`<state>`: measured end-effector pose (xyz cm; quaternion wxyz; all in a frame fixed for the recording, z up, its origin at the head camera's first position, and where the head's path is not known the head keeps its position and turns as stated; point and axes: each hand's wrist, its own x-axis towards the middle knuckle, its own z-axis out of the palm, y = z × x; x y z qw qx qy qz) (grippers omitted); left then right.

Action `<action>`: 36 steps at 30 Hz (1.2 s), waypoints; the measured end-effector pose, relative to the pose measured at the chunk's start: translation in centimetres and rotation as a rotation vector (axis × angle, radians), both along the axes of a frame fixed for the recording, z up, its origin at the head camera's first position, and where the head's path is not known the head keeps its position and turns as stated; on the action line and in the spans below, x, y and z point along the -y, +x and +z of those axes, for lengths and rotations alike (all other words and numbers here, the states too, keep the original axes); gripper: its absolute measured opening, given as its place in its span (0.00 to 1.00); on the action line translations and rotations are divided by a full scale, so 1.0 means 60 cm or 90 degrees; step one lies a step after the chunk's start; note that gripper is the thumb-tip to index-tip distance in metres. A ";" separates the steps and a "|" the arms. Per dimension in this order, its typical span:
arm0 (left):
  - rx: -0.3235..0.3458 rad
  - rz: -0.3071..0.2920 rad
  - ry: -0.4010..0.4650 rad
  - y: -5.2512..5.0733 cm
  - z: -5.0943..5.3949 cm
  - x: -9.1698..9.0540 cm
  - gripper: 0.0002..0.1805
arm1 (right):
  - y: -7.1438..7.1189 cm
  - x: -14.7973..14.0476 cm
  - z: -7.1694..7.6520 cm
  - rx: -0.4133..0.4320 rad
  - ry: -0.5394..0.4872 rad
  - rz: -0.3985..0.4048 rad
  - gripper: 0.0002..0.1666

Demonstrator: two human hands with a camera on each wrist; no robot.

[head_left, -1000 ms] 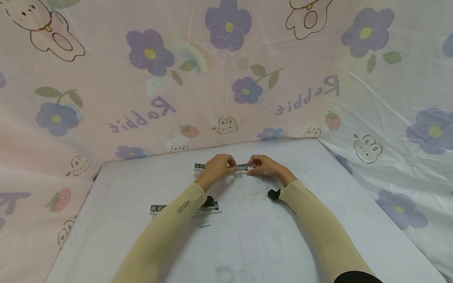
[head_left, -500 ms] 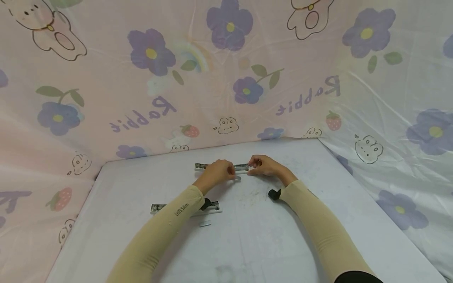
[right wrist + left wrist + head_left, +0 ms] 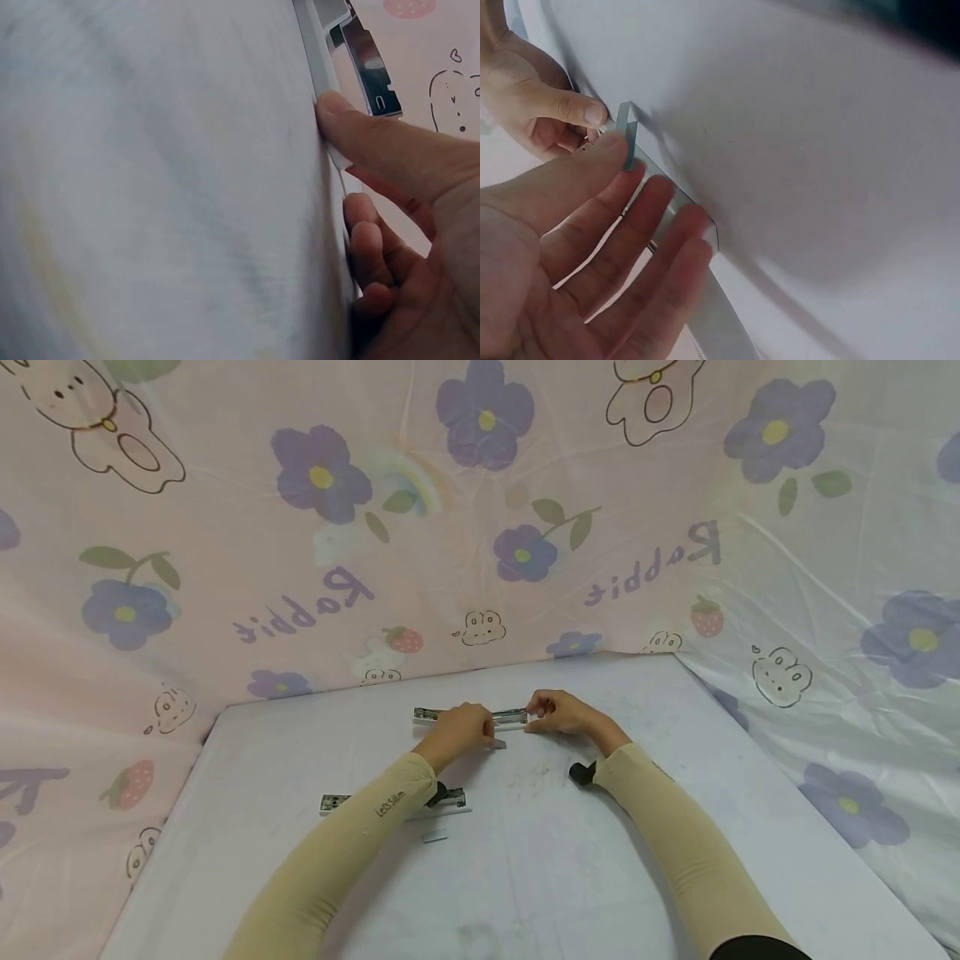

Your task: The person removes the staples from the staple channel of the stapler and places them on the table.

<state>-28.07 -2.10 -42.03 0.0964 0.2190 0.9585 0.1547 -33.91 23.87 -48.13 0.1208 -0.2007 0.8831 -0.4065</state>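
Observation:
In the head view an opened, flattened-out stapler (image 3: 512, 717) with a white body and a metal channel lies at the back of the table. My right hand (image 3: 558, 714) grips its right end between thumb and fingers; in the right wrist view the thumb presses on the white edge beside the metal part (image 3: 367, 71). Just in front of the stapler, my left hand (image 3: 459, 732) pinches a short staple strip (image 3: 632, 139) between thumb and index finger, the other fingers loosely bent. The strip's U-shaped end shows in the left wrist view. My left hand hides the stapler's middle.
A second opened stapler (image 3: 333, 803) lies nearer, partly covered by my left forearm. In front of it two thin staple strips (image 3: 435, 837) seem to lie on the white table (image 3: 570, 877). A patterned cloth (image 3: 420, 568) hangs behind.
My left hand has drawn back from the stapler toward me with the staple strip, which now shows clear of the channel. My right hand has kept its place at the stapler's end.

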 end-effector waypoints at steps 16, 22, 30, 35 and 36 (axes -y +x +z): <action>-0.041 -0.006 -0.111 0.012 0.006 -0.006 0.05 | 0.004 0.003 0.002 -0.009 0.010 -0.002 0.16; -0.061 -0.014 -0.131 0.014 0.003 -0.010 0.06 | 0.005 0.004 0.006 -0.020 0.013 0.006 0.16; -0.066 -0.002 -0.112 0.013 0.002 -0.005 0.05 | 0.005 0.004 0.005 -0.017 0.016 0.006 0.17; -0.044 0.010 -0.091 0.012 0.011 0.010 0.08 | 0.003 0.004 0.005 -0.007 0.018 0.000 0.18; -0.042 0.014 -0.089 0.013 0.016 0.016 0.09 | 0.004 0.004 0.005 -0.006 0.018 0.000 0.18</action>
